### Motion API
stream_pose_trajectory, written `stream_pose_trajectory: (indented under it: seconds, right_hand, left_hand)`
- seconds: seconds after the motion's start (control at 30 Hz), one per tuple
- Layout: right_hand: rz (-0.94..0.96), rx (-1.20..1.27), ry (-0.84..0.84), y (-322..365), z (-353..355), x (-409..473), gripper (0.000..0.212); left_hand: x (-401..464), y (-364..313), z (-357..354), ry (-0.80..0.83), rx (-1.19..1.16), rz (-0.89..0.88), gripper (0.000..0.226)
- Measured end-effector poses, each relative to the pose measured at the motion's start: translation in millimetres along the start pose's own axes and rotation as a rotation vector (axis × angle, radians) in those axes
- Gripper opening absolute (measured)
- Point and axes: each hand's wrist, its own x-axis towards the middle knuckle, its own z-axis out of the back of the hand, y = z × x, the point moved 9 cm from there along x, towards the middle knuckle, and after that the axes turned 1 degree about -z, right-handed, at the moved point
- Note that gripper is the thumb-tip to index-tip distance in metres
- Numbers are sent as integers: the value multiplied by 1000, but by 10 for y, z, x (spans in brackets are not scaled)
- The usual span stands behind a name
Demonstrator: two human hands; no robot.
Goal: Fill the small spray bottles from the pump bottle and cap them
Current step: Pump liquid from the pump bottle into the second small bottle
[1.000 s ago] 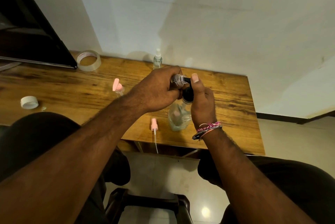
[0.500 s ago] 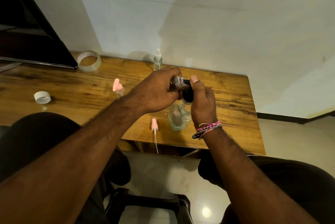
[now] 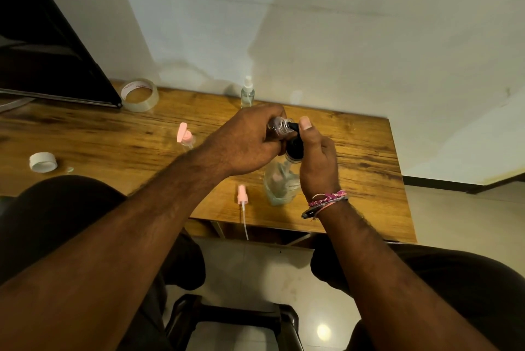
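You are in the filling step. In the middle of the frame your left hand [image 3: 250,143] is curled round a small clear plastic spray bottle [image 3: 279,126], tipped on its side so its open threaded neck meets the black spout of the pump. Your right hand [image 3: 316,157] is wrapped round the black pump head [image 3: 294,147] of the large clear pump bottle [image 3: 279,184], thumb laid on top, fingers closed about it. The pump bottle stands on the wooden table [image 3: 366,157] just below both hands, near the front edge.

The small bottle's pink spray cap with its thin white dip tube [image 3: 242,199] lies on the table just left of the pump bottle, its tube overhanging the edge. Another small bottle with a pink cap [image 3: 184,137] sits left of centre, and one with a white sprayer [image 3: 247,92] stands at the back by the wall; they look finished.

I cannot tell how full the held bottle is. My judgement: keep neck and spout aligned as you press, then right the bottle and thread the dip tube in straight before twisting.
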Motion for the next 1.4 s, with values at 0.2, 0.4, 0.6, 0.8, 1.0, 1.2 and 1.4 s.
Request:
stream_pose_trajectory:
  seconds: [0.2, 0.4, 0.6, 0.8, 1.0, 1.2, 1.4]
  right_hand:
    - [-17, 21, 7, -6, 5, -1, 84]
    - [-26, 8, 14, 3, -9, -5, 84]
    - [-11, 25, 8, 14, -7, 9, 83]
    - [-1, 42, 0, 37, -7, 0, 80]
    - [-2, 32, 8, 39, -11, 0, 76]
    - [18, 34, 21, 64, -14, -14, 72]
    - [-35, 48, 72, 30, -40, -6, 84]
  left_hand:
    - [4, -5, 7, 7, -7, 11, 21]
    - [0, -10, 8, 3, -8, 11, 25]
    - [6, 7, 6, -4, 15, 12, 24]
    - [-1, 33, -6, 3, 25, 14, 21]
    - [3, 50, -22, 12, 44, 20, 20]
    - [-2, 48, -18, 19, 49, 24, 21]
    - [-5, -4, 2, 10, -21, 20, 30]
